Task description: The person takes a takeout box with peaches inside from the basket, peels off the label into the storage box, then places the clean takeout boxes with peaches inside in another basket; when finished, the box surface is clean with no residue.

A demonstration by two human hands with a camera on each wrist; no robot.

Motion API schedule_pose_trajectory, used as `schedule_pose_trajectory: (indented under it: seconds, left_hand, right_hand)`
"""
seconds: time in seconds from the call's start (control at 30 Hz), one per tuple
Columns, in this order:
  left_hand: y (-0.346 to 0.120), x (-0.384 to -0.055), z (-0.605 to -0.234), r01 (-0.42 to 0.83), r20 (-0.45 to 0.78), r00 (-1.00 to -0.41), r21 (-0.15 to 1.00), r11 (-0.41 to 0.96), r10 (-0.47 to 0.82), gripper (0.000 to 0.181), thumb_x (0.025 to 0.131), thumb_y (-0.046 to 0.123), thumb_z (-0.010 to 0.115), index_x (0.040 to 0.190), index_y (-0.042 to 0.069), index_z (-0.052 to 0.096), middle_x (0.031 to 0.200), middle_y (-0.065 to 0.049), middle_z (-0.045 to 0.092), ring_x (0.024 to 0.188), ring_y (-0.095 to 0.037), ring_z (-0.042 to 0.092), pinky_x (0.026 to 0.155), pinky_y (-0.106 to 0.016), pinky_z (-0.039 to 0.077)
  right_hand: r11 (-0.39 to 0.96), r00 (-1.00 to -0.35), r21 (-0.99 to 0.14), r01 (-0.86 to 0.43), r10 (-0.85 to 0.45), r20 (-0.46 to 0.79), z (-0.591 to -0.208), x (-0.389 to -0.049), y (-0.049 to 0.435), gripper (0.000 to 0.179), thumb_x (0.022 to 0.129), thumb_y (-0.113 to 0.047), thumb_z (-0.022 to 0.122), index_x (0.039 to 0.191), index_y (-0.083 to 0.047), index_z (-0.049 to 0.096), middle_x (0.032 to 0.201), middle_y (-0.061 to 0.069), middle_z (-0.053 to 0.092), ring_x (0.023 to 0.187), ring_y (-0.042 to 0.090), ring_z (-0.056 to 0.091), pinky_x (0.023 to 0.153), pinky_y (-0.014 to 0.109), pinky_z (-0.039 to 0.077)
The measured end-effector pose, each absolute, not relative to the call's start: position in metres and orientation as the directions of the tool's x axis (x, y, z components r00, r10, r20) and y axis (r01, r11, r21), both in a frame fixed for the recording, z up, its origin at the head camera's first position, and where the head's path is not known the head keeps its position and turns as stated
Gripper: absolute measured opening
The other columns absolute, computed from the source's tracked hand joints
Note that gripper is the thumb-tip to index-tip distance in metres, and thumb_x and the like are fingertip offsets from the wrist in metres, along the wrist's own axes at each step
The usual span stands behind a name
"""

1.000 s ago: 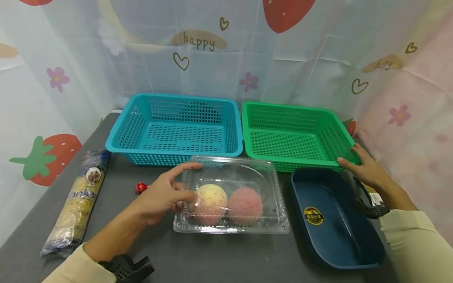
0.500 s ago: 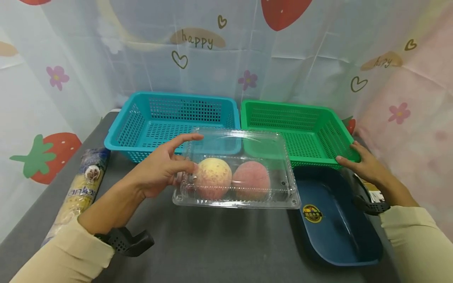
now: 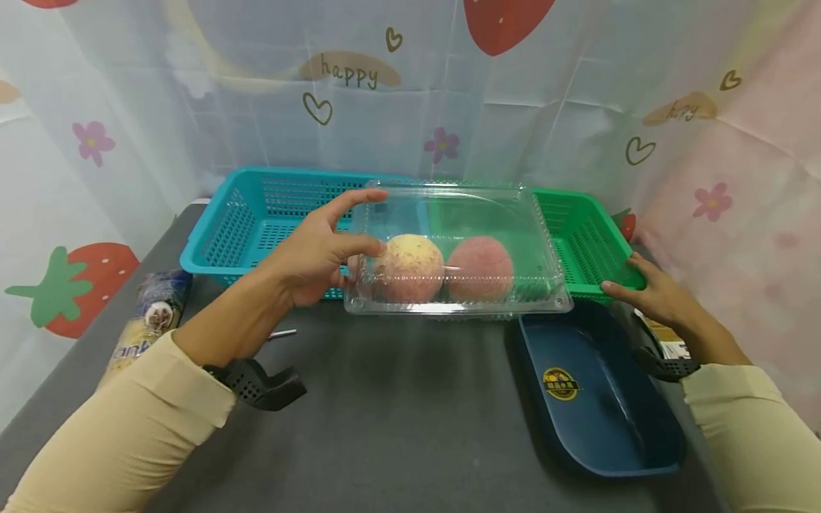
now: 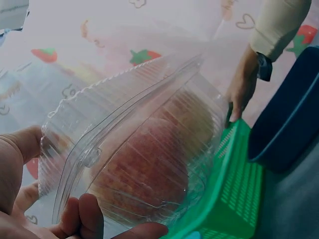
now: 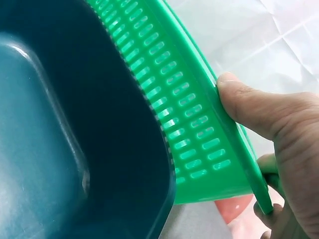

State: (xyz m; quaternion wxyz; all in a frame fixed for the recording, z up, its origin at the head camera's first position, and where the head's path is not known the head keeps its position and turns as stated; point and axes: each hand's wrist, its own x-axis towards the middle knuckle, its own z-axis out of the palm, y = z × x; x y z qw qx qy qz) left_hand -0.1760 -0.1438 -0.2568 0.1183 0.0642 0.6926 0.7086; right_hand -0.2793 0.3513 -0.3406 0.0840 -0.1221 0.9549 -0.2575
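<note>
In the head view, my left hand (image 3: pixel 314 249) grips the left side of a clear plastic clamshell box (image 3: pixel 458 308). Inside lie a yellow-and-red peach (image 3: pixel 412 269) and a pink peach (image 3: pixel 479 269). The box is held up off the table, in front of the blue basket (image 3: pixel 234 228) and the green basket (image 3: pixel 593 246). From the left wrist it appears tilted, the green basket (image 4: pixel 239 184) just beyond. My right hand (image 3: pixel 661 292) holds the green basket's right front corner; in the right wrist view its thumb presses over the rim (image 5: pixel 234 134), fingers beneath.
A dark blue basin (image 3: pixel 603 413) stands before the green basket. At left lies a long printed bag (image 3: pixel 154 313) with yellow contents, partly behind my left arm. A white stick (image 3: pixel 282 333) pokes out beside that arm. Beside my right wrist is a small box (image 3: pixel 670 342), mostly hidden.
My left hand has raised the clamshell box off the table and carried it away from me and rightward, over the baskets' front edges. The right hand stays on the green basket.
</note>
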Motion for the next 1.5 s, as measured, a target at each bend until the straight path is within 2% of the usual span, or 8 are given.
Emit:
schedule_pose_trajectory:
  seconds: [0.07,0.33,0.57,0.77,1.07,1.17,1.27,1.5]
  left_hand:
    - [-0.140,-0.182,-0.252,-0.075,-0.068,-0.965,0.997,-0.021,0.253,0.065,0.088,0.003,0.064,0.144,0.031,0.043,0.154,0.004,0.013,0.094,-0.026,0.037,0.061,-0.043,0.040]
    - [-0.125,-0.200,-0.239,-0.079,-0.066,-0.966,0.996,-0.043,0.248,0.065,0.087,0.006,0.067,0.140,0.036,0.046,0.146,-0.002,0.020,0.056,-0.023,0.041,0.058,-0.043,0.044]
    - [-0.109,-0.224,-0.238,-0.127,-0.110,-0.963,0.990,-0.058,0.245,0.062,0.087,0.007,0.069,0.137,0.039,0.049,0.119,-0.013,0.043,0.049,-0.024,0.045,0.059,-0.048,0.047]
    - [-0.089,-0.247,-0.245,-0.171,-0.154,-0.957,0.984,-0.048,0.247,0.061,0.086,0.007,0.070,0.135,0.040,0.051,0.147,-0.005,0.025,0.078,-0.026,0.047,0.065,-0.052,0.049]
    - [-0.054,-0.272,-0.263,-0.238,-0.218,-0.945,0.970,-0.056,0.245,0.063,0.086,0.007,0.070,0.136,0.040,0.050,0.152,-0.006,0.024,0.099,-0.036,0.050,0.065,-0.057,0.052]
    - [-0.046,-0.279,-0.267,-0.241,-0.217,-0.949,0.967,-0.080,0.230,0.066,0.086,0.007,0.071,0.138,0.040,0.049,0.149,-0.009,0.029,0.069,-0.027,0.049,0.063,-0.057,0.053]
    - [-0.039,-0.287,-0.271,-0.240,-0.217,-0.953,0.966,-0.095,0.212,0.068,0.086,0.006,0.071,0.140,0.041,0.048,0.148,-0.010,0.032,0.050,-0.023,0.031,0.061,-0.055,0.054]
    - [-0.027,-0.300,-0.284,-0.254,-0.235,-0.952,0.964,-0.075,0.196,0.070,0.085,0.005,0.072,0.139,0.043,0.048,0.153,-0.009,0.025,0.060,-0.023,0.044,0.059,-0.053,0.054]
  right_hand:
    - [0.835,-0.955,-0.517,-0.189,-0.279,-0.100,-0.340,-0.280,0.351,0.091,0.096,-0.043,0.054,0.147,0.014,0.006,0.152,0.035,0.000,0.134,0.057,0.010,0.100,0.070,0.017]
    - [0.849,-0.953,-0.501,-0.170,-0.272,-0.136,-0.337,-0.283,0.348,0.093,0.095,-0.045,0.055,0.149,0.011,0.004,0.154,0.031,-0.002,0.134,0.057,0.010,0.100,0.069,0.018]
    - [0.841,-0.948,-0.514,-0.168,-0.282,-0.150,-0.339,-0.283,0.346,0.094,0.094,-0.044,0.058,0.149,0.011,0.003,0.155,0.029,-0.005,0.135,0.055,0.008,0.101,0.068,0.017]
    - [0.843,-0.949,-0.516,-0.153,-0.271,-0.162,-0.340,-0.279,0.348,0.095,0.093,-0.044,0.059,0.150,0.009,0.003,0.155,0.027,-0.004,0.135,0.056,0.008,0.101,0.068,0.017]
    - [0.822,-0.941,-0.547,-0.157,-0.293,-0.170,-0.340,-0.275,0.354,0.096,0.093,-0.040,0.061,0.148,0.011,0.002,0.155,0.028,-0.008,0.135,0.057,0.008,0.101,0.068,0.017]
    - [0.820,-0.940,-0.549,-0.162,-0.298,-0.168,-0.336,-0.277,0.356,0.096,0.093,-0.039,0.062,0.148,0.012,0.002,0.155,0.028,-0.010,0.136,0.055,0.005,0.101,0.068,0.016]
    - [0.832,-0.942,-0.530,-0.163,-0.292,-0.168,-0.334,-0.278,0.357,0.097,0.092,-0.041,0.062,0.149,0.010,0.003,0.156,0.026,-0.009,0.136,0.054,0.004,0.102,0.068,0.015]
    - [0.860,-0.944,-0.481,-0.172,-0.284,-0.170,-0.331,-0.279,0.358,0.097,0.091,-0.045,0.062,0.149,0.009,0.006,0.156,0.025,-0.005,0.135,0.057,0.008,0.101,0.069,0.016]
